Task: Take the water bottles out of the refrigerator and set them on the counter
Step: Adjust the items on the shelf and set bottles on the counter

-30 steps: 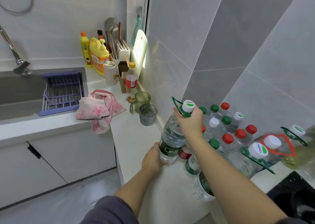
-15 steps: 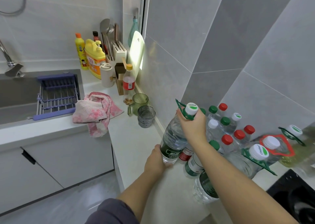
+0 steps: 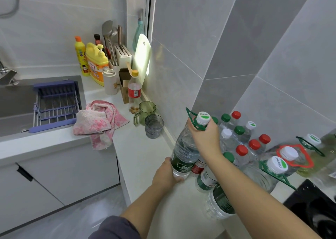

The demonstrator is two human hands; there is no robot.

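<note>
Head view only. Right hand [image 3: 205,138] closed around the neck of a large water bottle [image 3: 185,151], fingers [image 3: 192,124] curled just under its white cap and through the green carry handle [image 3: 190,114]. Left hand [image 3: 166,173] cupped around the same bottle's base, fingers wrapped under the bottom edge, against the dark green label. Bottle tilted, cap leaning toward the tiled wall, base at or just above the white counter [image 3: 143,158]; contact with the counter cannot be told. Just beyond the right-hand fingers, toward the wall: cluster of smaller bottles [image 3: 241,140] with red, green and white caps, standing upright on the counter. Below the right forearm: another large bottle [image 3: 218,204] near the counter's front edge. Past the left-hand fingers, farther along the counter: grey cup [image 3: 153,127], green mug [image 3: 146,111], pink towel [image 3: 99,122] hanging over the counter edge beside the sink [image 3: 16,100].
</note>
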